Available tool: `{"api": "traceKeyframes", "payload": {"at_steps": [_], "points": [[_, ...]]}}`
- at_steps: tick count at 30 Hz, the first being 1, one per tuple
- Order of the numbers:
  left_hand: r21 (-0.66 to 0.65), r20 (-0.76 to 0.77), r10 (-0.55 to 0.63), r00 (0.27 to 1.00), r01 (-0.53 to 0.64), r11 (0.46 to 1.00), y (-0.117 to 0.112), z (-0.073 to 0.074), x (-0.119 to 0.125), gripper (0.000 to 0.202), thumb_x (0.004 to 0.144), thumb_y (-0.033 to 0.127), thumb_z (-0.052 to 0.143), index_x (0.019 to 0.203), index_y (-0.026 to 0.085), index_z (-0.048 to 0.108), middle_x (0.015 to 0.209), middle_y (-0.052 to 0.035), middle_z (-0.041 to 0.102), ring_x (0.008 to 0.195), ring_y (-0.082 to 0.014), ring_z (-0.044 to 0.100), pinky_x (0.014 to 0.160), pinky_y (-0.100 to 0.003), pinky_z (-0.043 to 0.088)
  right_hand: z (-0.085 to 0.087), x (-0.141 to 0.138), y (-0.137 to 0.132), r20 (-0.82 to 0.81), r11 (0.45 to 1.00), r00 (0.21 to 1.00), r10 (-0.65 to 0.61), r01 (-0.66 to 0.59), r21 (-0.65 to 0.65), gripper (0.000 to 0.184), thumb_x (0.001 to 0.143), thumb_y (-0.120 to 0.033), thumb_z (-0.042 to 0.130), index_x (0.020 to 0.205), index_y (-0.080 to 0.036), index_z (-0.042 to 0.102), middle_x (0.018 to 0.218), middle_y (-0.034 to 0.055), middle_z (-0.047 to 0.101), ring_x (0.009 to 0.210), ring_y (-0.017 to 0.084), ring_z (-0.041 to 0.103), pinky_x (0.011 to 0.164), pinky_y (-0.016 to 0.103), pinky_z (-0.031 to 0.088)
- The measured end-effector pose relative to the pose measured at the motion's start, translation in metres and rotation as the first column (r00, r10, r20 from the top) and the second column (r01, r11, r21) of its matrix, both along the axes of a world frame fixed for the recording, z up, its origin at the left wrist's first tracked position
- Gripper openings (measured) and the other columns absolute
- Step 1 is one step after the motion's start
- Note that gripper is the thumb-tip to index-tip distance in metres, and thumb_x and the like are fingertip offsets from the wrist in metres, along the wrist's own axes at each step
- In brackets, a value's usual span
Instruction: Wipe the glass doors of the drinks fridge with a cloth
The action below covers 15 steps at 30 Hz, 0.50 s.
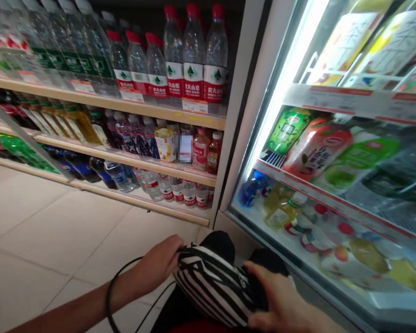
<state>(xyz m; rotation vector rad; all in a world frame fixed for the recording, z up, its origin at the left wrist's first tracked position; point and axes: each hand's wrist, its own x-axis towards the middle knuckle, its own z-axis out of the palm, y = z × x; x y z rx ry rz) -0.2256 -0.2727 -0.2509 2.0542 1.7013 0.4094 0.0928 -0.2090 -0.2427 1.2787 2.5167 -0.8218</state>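
Note:
A black-and-white striped fabric item (pixel 211 282), which looks like a soft bag or bunched cloth, lies low in front of my body, over my dark-clothed legs. My left hand (pixel 168 259) pinches its upper left edge, the fingertips partly hidden behind the cloth. At its right end, my right hand (pixel 277 291) curves around it, thumb low and fingers above, next to a black part. This hand is slightly blurred. A thin black cord (pixel 111 291) loops around my left forearm and hangs down beside the cloth.
Ahead, a wooden shelf (pixel 138 108) holds rows of water bottles (pixel 194 60), with juice and soda bottles below. On the right stands a lit glass-fronted fridge (pixel 319 97) with juice bottles (pixel 319 145). Pale floor tiles (pixel 100 226) spread at the left.

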Motion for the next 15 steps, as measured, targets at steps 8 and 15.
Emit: {"api": "traceKeyframes", "payload": {"at_steps": [8,15], "points": [[-0.164,0.110,0.097,0.989,-0.078,0.983,0.022,0.025,0.024,0.045,0.074,0.049,0.059,0.109,0.020,0.057,0.108,-0.0071,0.065,0.099,-0.0222,0.059,0.090,-0.034,0.046,0.034,-0.125,0.075,-0.337,0.921,0.876,0.344,-0.385,-0.060,0.014,0.069,-0.022,0.054,0.076,-0.020,0.066,0.083,0.0013,0.068,0.076,0.014,0.059,0.064,0.019,0.040],[-0.585,0.354,0.886,0.300,-0.668,0.460,-0.056,0.021,0.003,0.042,0.073,0.055,0.052,0.082,0.016,0.063,0.079,-0.0021,0.068,0.078,-0.0228,0.062,0.072,-0.030,0.050,0.056,-0.179,0.156,-0.573,0.902,0.743,-0.346,0.095,-0.421,0.043,0.069,-0.053,0.051,0.083,-0.014,0.063,0.068,0.0027,0.060,0.053,0.011,0.046,0.048,0.022,0.037]]}}
